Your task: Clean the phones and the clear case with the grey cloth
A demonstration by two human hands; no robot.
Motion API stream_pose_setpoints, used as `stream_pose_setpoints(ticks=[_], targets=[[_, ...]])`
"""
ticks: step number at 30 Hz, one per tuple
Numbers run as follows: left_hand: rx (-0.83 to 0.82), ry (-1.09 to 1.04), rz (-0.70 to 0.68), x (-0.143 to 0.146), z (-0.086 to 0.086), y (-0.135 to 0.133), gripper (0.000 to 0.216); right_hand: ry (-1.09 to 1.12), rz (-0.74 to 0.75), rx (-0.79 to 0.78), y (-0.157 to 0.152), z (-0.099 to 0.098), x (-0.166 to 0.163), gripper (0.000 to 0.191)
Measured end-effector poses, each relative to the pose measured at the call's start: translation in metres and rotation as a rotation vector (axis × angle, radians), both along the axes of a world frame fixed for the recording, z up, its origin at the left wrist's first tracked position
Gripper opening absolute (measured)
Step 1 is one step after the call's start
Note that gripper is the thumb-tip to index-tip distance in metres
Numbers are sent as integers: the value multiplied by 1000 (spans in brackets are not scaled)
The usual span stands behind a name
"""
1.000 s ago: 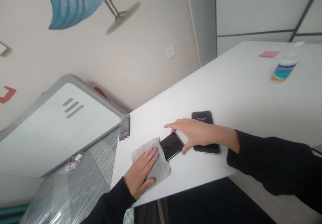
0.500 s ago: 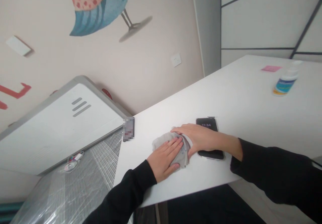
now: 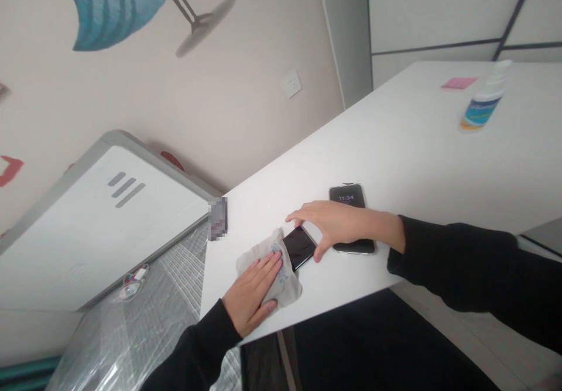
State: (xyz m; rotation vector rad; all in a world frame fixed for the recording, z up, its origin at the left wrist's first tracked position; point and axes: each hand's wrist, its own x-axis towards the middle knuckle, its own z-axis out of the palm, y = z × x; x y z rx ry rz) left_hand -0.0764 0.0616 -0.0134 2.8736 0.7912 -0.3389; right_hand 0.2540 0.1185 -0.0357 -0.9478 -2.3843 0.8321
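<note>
- Head view, against half a second ago: the grey cloth was bunched over the handset, with both my hands on top of it. It now lies drawn back toward the table's near left corner.
- The dark phone is uncovered again. Its black screen shows between my two hands, and its left end is tucked under the cloth's edge.
- My left hand has moved left with the cloth. It lies flat on it, palm down, fingers straight and together, gripping nothing.
- My right hand has kept its place. It arches over the dark phone's right end, thumb against the near edge and forefinger at the far edge, pinning the phone to the white table.
- The lit phone is unmoved, flat on the table just behind my right hand; the wrist hides its near half.
- Writing: the lit phone's screen reads "11:34", the same as before.
- The spray bottle stands well apart at the far right. It has a blue label with a yellow band at the foot; the print is too small to read.
- The pink sticky note beside the bottle shows no legible writing.
- A blurred patch sits at the table's left edge; nothing on it can be read.
</note>
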Motion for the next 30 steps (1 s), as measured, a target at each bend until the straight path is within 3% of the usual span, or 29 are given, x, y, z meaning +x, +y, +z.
stream_pose_setpoints(ticks=[10, 13, 22, 25, 30], targets=[[-71, -92, -170, 70, -16, 40, 79, -38, -12, 79, 4, -10, -2, 105], [-73, -89, -152, 62, -12, 32, 77, -21, -10, 75, 5, -13, -2, 107], [-31, -27, -53, -3, -1, -14, 76, -18, 26, -30, -5, 2, -6, 109], [-35, -29, -80, 4, -3, -11, 78, -14, 48, -1, -5, 0, -10, 110], [-65, -55, -133, 49, -11, 14, 79, -33, 46, 92, -5, -5, -11, 94]])
